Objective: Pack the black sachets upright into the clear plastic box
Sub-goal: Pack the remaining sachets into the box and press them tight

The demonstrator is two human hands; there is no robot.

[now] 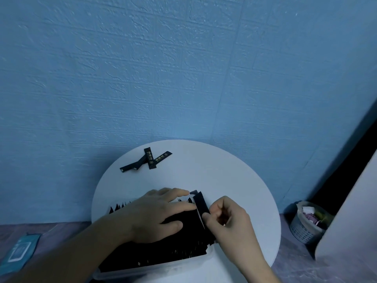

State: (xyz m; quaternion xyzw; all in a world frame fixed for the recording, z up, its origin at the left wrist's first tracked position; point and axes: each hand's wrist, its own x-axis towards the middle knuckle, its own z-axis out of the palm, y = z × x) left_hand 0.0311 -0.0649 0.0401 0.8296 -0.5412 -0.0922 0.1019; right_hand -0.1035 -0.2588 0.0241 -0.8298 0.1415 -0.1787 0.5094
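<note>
"So where was the sachet point(201, 205)?"

"At the right end of the clear box point(163, 265), standing tall. Its long side pointed away from the right hand point(228, 221), which pinched its near end."

"And the left hand point(155, 215)?"

"Flat on the packed sachets point(183, 242), fingers straight, just beside it. Some loose sachets point(150, 160) lay far back."

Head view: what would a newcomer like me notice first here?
Two hands work over a clear plastic box at the front of the round white table: the left hand rests flat on the packed sachets, while the right hand pinches a single sachet at their right end. A few loose sachets lie crossed near the far edge.
</note>
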